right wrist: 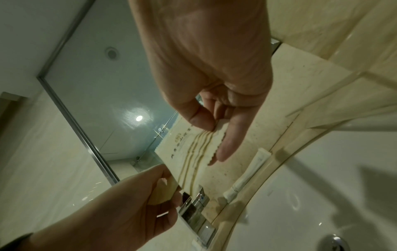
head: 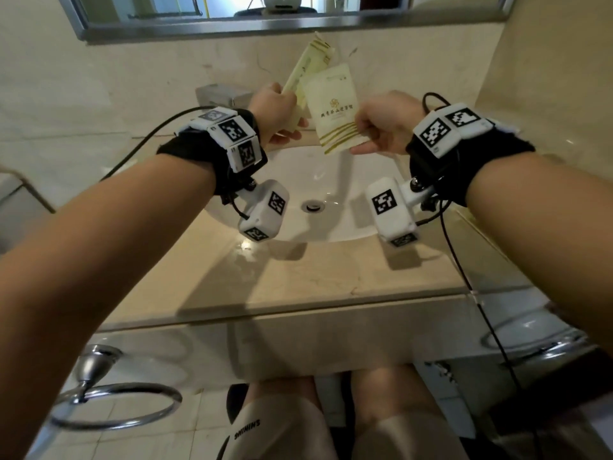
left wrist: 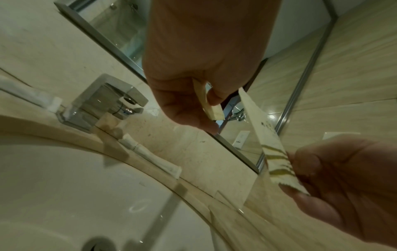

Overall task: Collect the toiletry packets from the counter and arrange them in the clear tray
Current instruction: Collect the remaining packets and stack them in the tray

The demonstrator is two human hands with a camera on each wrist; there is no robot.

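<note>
Both hands are raised above the sink, each with a cream toiletry packet. My left hand (head: 278, 116) grips the lower end of a long narrow packet (head: 306, 66) that points up toward the mirror; its end (left wrist: 211, 105) shows between thumb and fingers. My right hand (head: 381, 126) pinches the striped lower corner of a wider flat packet (head: 333, 109) with gold print, thumb on top (right wrist: 199, 118). The two packets overlap in the head view. A small white tube (right wrist: 247, 175) lies on the counter behind the basin, right of the tap. The clear tray is not in view.
A white basin (head: 331, 180) with a drain (head: 311, 205) is set in the beige marble counter (head: 298, 277). A chrome tap (left wrist: 103, 103) stands behind it, under a framed mirror (head: 265, 24). A chrome towel ring (head: 109, 403) hangs at lower left.
</note>
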